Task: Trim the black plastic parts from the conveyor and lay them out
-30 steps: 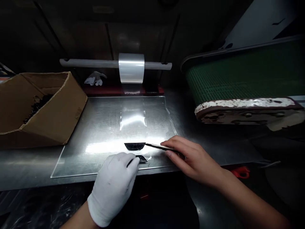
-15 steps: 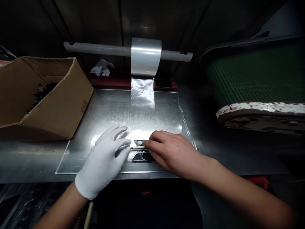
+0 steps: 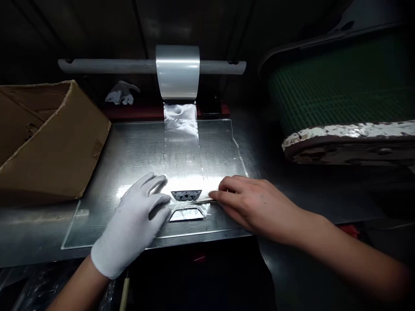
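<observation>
My left hand (image 3: 131,224), in a white glove, rests on the clear sheet (image 3: 136,142) with fingers spread, just left of two small trapezoid parts. The farther part (image 3: 186,195) is dark with small holes. The nearer part (image 3: 187,214) has a shiny face with a dark border, and clear film (image 3: 206,209) shows around it. My bare right hand (image 3: 251,203) is closed on a slim pale stick-like tool (image 3: 205,200), its thin end pointing left between the parts. Most of the tool is hidden under the fingers.
A wide roll of clear film (image 3: 178,71) hangs on a pale tube (image 3: 110,66) behind the sheet, its strip running forward. An open cardboard box (image 3: 58,151) stands left. A green ribbed belt (image 3: 340,86) is at right. A crumpled glove (image 3: 121,93) lies behind.
My right hand and the tool have moved right along the gap between the parts, uncovering both. My left hand stays beside them. The whole view has shifted slightly.
</observation>
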The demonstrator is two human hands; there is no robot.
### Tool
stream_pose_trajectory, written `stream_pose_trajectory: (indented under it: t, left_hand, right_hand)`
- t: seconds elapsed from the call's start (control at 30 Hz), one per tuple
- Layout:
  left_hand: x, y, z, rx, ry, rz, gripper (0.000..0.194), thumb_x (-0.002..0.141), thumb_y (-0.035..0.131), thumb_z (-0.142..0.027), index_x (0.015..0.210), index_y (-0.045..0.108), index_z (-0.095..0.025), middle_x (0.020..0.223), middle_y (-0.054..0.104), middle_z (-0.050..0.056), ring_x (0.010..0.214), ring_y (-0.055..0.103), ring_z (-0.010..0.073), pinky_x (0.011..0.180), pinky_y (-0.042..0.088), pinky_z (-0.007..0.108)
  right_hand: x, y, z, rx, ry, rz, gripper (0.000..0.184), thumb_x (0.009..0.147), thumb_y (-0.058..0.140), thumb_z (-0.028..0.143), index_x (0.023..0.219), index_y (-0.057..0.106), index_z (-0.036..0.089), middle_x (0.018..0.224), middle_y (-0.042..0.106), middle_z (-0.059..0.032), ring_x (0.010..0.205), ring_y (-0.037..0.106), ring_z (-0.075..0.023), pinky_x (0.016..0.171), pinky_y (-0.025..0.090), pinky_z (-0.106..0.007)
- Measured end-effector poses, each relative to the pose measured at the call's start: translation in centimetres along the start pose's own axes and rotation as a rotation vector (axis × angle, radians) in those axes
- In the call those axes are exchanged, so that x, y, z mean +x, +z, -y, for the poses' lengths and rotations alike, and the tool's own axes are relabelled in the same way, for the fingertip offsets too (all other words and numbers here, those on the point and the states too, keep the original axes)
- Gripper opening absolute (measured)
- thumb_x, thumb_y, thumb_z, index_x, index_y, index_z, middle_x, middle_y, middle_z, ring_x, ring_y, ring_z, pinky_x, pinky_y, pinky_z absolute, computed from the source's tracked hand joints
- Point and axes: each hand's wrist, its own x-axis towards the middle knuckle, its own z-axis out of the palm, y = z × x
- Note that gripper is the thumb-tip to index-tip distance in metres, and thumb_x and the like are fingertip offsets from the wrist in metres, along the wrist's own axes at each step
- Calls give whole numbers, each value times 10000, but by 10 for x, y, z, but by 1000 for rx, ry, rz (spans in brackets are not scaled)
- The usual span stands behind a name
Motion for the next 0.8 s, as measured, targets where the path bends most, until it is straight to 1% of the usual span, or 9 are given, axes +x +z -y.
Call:
stream_pose_trajectory:
  t: [0.17, 0.27, 0.33, 0.4, 0.5, 0.6, 0.67, 0.73, 0.8]
  left_hand:
    - [0, 1, 4, 14, 6, -10, 159, 1006, 618, -325, 1053, 756, -263, 1495, 584, 62, 1469, 458, 265, 1216, 416, 476]
    - [-3, -1, 1, 18, -3, -17, 166, 1012, 608, -321, 1066, 758, -270, 1499, 571, 59, 1445, 475, 276, 1183, 441, 498]
    - [-5, -2, -8, 6, 16, -60, 155, 1011, 619, -306, 1081, 751, -269, 1418, 611, 66, 1369, 529, 275, 1121, 482, 489]
    - [-7, -2, -20, -15, 90, -67, 162, 1005, 633, -277, 1125, 741, -269, 1267, 665, 65, 1229, 596, 258, 1018, 530, 456]
    - [-5, 4, -39, 60, 215, 62, 233, 1016, 601, -224, 1219, 710, -265, 1120, 701, 50, 1057, 631, 248, 895, 558, 446]
    - [1, 12, -49, 238, 245, 157, 362, 1029, 472, -100, 1319, 658, -210, 1174, 717, 78, 1021, 638, 268, 873, 570, 487]
    - [2, 15, -50, 297, 248, 160, 438, 998, 420, -16, 1344, 637, -172, 1198, 716, 99, 1010, 642, 275, 865, 575, 495]
    - [2, 18, -49, 299, 240, 131, 439, 981, 431, 4, 1322, 643, -170, 1169, 719, 95, 991, 639, 272, 854, 572, 486]
    - [0, 21, -49, 290, 223, 82, 392, 987, 458, -14, 1286, 655, -174, 1123, 717, 89, 961, 633, 269, 839, 562, 482]
  right_hand:
    - [-64, -9, -37, -96, 78, -49, 276, 1073, 501, 295, 1242, 720, 296, 1063, 683, -36, 848, 657, -189, 640, 432, -299]
    - [-109, -4, -61, -102, 170, -134, 300, 1091, 472, 376, 1225, 723, 281, 1078, 694, -39, 868, 675, -180, 672, 473, -295]
    - [-138, 7, -77, -71, 300, -232, 344, 1100, 460, 436, 1261, 711, 262, 1122, 707, -48, 923, 692, -176, 748, 502, -301]
    - [-162, 25, -93, -67, 487, -327, 376, 1105, 454, 452, 1304, 696, 244, 1165, 719, -64, 992, 698, -184, 811, 507, -315]
    - [-183, 53, -112, -138, 695, -407, 353, 1098, 488, 388, 1289, 718, 201, 1133, 725, -101, 1033, 683, -219, 840, 504, -352]
    - [-181, 62, -113, -192, 716, -454, 360, 1081, 527, 357, 1286, 735, 147, 1098, 696, -146, 1050, 645, -271, 911, 502, -410]
    - [-164, 56, -97, -175, 679, -525, 362, 1074, 536, 348, 1292, 731, 133, 1130, 670, -166, 1089, 617, -300, 964, 492, -449]
    - [-133, 45, -68, -58, 543, -582, 312, 1065, 547, 304, 1274, 732, 164, 1148, 655, -152, 1094, 604, -293, 962, 499, -450]
    - [-93, 37, -33, 139, 298, -543, 265, 1050, 556, 237, 1243, 738, 217, 1115, 659, -114, 1047, 601, -257, 900, 515, -406]
